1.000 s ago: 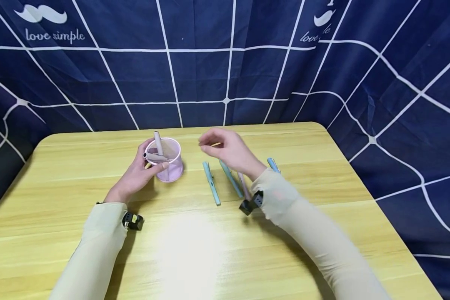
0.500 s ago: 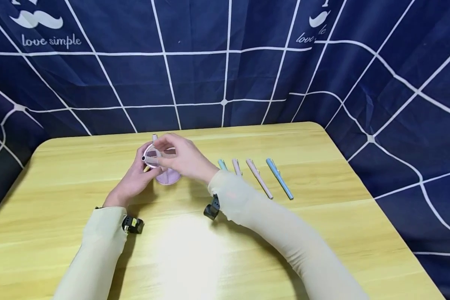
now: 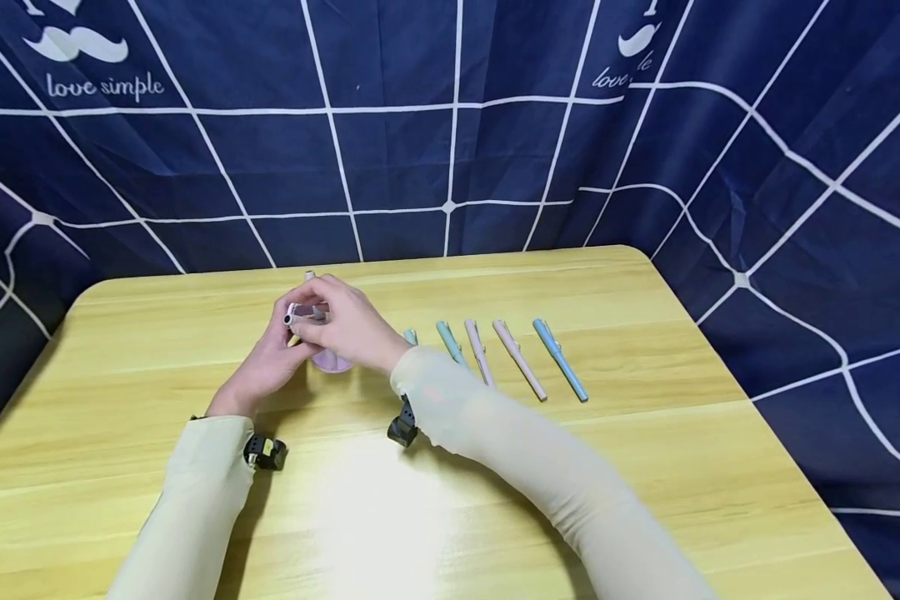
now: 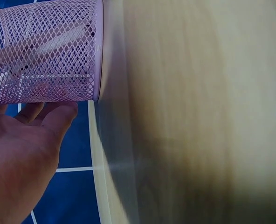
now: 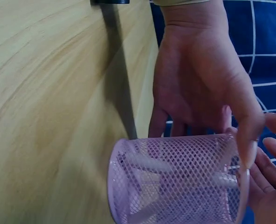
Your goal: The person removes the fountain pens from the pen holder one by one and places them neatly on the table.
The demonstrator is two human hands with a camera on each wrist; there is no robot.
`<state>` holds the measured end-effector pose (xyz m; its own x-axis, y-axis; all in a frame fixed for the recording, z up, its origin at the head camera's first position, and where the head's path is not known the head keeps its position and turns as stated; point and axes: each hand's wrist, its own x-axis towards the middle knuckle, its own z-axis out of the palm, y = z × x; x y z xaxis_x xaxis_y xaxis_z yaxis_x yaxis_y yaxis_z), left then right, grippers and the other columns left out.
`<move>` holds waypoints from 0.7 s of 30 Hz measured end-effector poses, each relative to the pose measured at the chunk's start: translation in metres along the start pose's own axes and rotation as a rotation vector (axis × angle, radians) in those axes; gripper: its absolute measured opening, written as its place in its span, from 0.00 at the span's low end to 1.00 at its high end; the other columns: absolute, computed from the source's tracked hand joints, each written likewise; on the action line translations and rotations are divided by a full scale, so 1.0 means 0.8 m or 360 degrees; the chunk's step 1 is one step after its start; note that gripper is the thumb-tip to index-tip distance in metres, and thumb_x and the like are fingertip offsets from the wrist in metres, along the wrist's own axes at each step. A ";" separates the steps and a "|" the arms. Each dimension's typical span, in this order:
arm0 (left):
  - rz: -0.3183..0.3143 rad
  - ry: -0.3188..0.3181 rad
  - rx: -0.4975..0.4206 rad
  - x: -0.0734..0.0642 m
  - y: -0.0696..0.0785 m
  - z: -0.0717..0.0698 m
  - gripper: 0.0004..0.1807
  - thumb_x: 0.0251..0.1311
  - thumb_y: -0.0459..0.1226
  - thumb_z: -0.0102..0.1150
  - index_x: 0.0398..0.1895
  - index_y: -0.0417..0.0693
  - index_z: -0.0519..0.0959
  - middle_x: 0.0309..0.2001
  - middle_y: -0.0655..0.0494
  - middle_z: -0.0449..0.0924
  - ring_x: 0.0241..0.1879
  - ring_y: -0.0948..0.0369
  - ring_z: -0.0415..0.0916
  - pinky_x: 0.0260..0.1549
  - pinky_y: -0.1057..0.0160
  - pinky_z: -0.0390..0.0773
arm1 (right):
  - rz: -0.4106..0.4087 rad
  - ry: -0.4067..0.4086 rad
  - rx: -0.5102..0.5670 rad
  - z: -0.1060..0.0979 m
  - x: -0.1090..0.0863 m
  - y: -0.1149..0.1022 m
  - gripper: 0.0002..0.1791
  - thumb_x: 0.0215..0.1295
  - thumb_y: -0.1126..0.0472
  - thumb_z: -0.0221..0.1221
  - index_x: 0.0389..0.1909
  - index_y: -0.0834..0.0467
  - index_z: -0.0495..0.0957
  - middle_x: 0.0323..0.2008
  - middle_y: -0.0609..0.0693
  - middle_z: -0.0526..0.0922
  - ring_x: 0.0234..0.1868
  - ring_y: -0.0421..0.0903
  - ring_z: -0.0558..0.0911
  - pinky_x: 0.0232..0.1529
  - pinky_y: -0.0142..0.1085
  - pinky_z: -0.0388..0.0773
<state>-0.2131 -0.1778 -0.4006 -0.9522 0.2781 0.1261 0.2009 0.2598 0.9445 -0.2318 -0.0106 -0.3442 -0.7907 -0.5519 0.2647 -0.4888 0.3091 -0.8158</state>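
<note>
A pink mesh pen cup (image 3: 332,363) stands on the table, and my left hand (image 3: 261,365) grips its left side. Pens are inside: the end of one pen (image 3: 288,319) pokes over the rim at the left, and another pen's end (image 3: 310,274) rises at the back. My right hand (image 3: 352,327) is over the cup mouth, thumb and index on either side of the leaning pen. Whether they pinch it cannot be made out. In the right wrist view my right thumb (image 5: 246,135) is at the rim of the mesh cup (image 5: 189,186), other fingers behind it.
Right of the cup lie several pens in a row: a teal pen (image 3: 411,336) partly behind the right sleeve, another teal pen (image 3: 450,342), a pink pen (image 3: 477,350), a second pink pen (image 3: 519,358) and a blue pen (image 3: 560,358). A dark blue curtain (image 3: 390,150) hangs behind the table (image 3: 720,467).
My right hand has moved left from above the pens on the table to the cup mouth, uncovering the row of pens. My left hand keeps its grip on the cup.
</note>
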 end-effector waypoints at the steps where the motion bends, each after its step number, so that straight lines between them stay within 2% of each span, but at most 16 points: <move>1: -0.0008 0.0000 0.0003 0.000 0.000 0.000 0.42 0.64 0.28 0.56 0.75 0.50 0.44 0.69 0.39 0.58 0.69 0.47 0.52 0.66 0.44 0.49 | 0.0003 -0.0003 -0.0008 0.002 0.000 0.001 0.17 0.64 0.64 0.65 0.54 0.59 0.78 0.48 0.50 0.76 0.53 0.44 0.78 0.54 0.29 0.71; 9: -0.0025 0.0006 0.0015 0.001 0.004 -0.002 0.43 0.63 0.28 0.57 0.75 0.48 0.43 0.70 0.40 0.57 0.69 0.48 0.53 0.67 0.47 0.50 | 0.0032 0.0004 -0.0006 0.006 0.003 0.004 0.16 0.62 0.65 0.66 0.51 0.57 0.79 0.48 0.46 0.77 0.51 0.41 0.79 0.53 0.27 0.70; 15: -0.0020 0.0022 0.0017 0.001 0.006 -0.003 0.44 0.60 0.27 0.55 0.76 0.48 0.44 0.70 0.42 0.56 0.67 0.51 0.55 0.67 0.52 0.51 | -0.0054 -0.0004 -0.0161 0.007 0.007 0.000 0.12 0.62 0.63 0.66 0.46 0.55 0.81 0.48 0.42 0.80 0.56 0.38 0.71 0.62 0.27 0.56; 18: -0.0023 0.0028 0.0024 -0.001 0.005 -0.002 0.44 0.61 0.28 0.56 0.76 0.49 0.44 0.72 0.42 0.52 0.68 0.49 0.52 0.67 0.49 0.49 | -0.0029 -0.0002 -0.0064 0.009 0.006 0.001 0.11 0.63 0.66 0.65 0.46 0.57 0.82 0.47 0.43 0.80 0.55 0.39 0.74 0.60 0.26 0.60; 21: -0.0021 0.0020 0.0016 -0.003 0.003 -0.002 0.45 0.61 0.28 0.57 0.76 0.49 0.43 0.73 0.42 0.51 0.69 0.47 0.50 0.67 0.46 0.47 | 0.0035 -0.0008 0.0083 0.011 0.005 0.002 0.11 0.62 0.69 0.64 0.45 0.59 0.82 0.46 0.45 0.79 0.47 0.37 0.78 0.52 0.24 0.69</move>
<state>-0.2111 -0.1792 -0.3983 -0.9577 0.2629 0.1173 0.1904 0.2727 0.9431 -0.2322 -0.0192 -0.3492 -0.7991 -0.5494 0.2441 -0.4514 0.2802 -0.8472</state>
